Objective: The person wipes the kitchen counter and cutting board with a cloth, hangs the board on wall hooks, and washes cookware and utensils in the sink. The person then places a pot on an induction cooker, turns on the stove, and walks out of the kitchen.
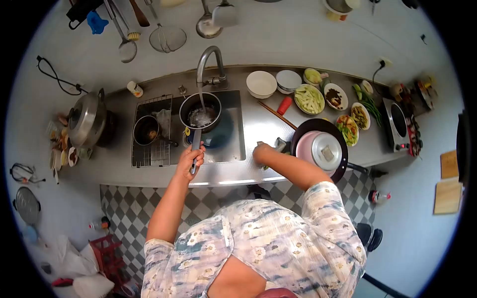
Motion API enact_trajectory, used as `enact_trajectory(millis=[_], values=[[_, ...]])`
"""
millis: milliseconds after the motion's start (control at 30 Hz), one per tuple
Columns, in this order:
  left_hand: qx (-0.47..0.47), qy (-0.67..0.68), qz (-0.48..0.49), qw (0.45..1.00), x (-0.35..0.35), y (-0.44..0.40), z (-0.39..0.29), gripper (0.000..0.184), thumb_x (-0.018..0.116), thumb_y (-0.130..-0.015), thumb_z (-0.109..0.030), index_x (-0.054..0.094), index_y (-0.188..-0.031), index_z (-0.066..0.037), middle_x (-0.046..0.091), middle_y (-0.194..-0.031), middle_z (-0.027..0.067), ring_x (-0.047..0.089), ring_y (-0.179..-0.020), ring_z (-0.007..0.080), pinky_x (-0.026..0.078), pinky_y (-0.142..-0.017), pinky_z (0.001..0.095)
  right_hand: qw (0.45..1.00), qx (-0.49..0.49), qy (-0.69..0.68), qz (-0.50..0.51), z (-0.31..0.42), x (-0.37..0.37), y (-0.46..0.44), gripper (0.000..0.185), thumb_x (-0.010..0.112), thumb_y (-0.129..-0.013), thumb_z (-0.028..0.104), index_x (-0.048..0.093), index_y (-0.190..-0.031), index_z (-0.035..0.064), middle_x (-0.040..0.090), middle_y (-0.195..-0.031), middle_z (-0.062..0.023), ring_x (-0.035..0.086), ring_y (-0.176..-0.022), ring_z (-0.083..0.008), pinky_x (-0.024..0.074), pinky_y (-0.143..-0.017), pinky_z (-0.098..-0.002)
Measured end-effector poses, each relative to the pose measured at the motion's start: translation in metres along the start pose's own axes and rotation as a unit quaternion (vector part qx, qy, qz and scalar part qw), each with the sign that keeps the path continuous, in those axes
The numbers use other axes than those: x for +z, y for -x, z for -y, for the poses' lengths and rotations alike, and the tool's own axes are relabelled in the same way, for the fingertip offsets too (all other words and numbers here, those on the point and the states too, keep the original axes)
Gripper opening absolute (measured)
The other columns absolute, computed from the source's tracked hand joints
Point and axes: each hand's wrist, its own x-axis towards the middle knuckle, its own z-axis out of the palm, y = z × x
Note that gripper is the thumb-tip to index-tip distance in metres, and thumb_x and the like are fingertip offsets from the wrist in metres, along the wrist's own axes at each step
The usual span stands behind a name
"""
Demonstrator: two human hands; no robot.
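Note:
My left hand (pixel 191 160) is closed around the handle of a dark saucepan (pixel 182 112), which I hold over the sink (pixel 233 107). Water runs from the faucet (pixel 201 64) into the pan and splashes at its bottom. My right hand (pixel 261 153) is low on the steel counter (pixel 256 124), right of the sink, with its fingers bent down and mostly hidden. Bits of something greenish-grey show around it, perhaps a cloth. Just beyond that hand are a wok (pixel 296 134) and a pink basin (pixel 304 144) resting in it.
A wire rack (pixel 139 159) with a small pot (pixel 144 130) spans the sink's left side. Chopsticks (pixel 276 115), a red-handled tool (pixel 284 105), white bowls (pixel 261 84) and plates of cut vegetables (pixel 309 98) stand right. Further right is a cooktop (pixel 396 124); a large lidded pot (pixel 84 119) stands left.

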Motion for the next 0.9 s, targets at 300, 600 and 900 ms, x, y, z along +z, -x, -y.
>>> enact_trajectory(millis=[300, 600, 900], values=[[-0.025, -0.031, 0.03, 0.999, -0.021, -0.005, -0.019, 0.033, 0.051, -0.081, 0.007, 0.045, -0.114, 0.003, 0.053, -0.091, 0.0093, 0.043, -0.058, 0.0082, 0.035, -0.043, 0.0202, 0.957, 0.232, -0.17, -0.027, 0.004, 0.014, 0.013, 0.028, 0.07, -0.072, 0.015, 0.071, -0.1, 0.0117, 0.067, -0.107, -0.0066, 0.065, -0.092, -0.025, 0.0516, -0.064, -0.0488], [-0.017, -0.013, 0.02, 1.0, -0.02, -0.006, -0.014, 0.032, 0.052, -0.081, 0.007, 0.045, -0.111, 0.003, 0.053, -0.089, 0.009, 0.043, -0.058, 0.0082, 0.035, -0.043, 0.0201, 0.978, 0.125, -0.161, 0.045, -0.015, 0.009, 0.012, 0.029, 0.07, -0.074, 0.022, 0.07, -0.101, 0.0128, 0.066, -0.109, -0.0084, 0.064, -0.098, -0.0286, 0.0514, -0.077, -0.0453], [-0.018, -0.007, 0.003, 1.0, -0.014, -0.015, -0.002, 0.028, 0.052, -0.081, 0.007, 0.046, -0.108, 0.002, 0.052, -0.089, 0.0068, 0.042, -0.057, 0.0069, 0.034, -0.042, 0.0192, 0.986, 0.076, -0.147, 0.023, -0.022, 0.029, -0.005, 0.033, 0.074, -0.07, 0.024, 0.07, -0.099, 0.0097, 0.066, -0.107, -0.01, 0.064, -0.097, -0.0284, 0.0522, -0.08, -0.0404]])
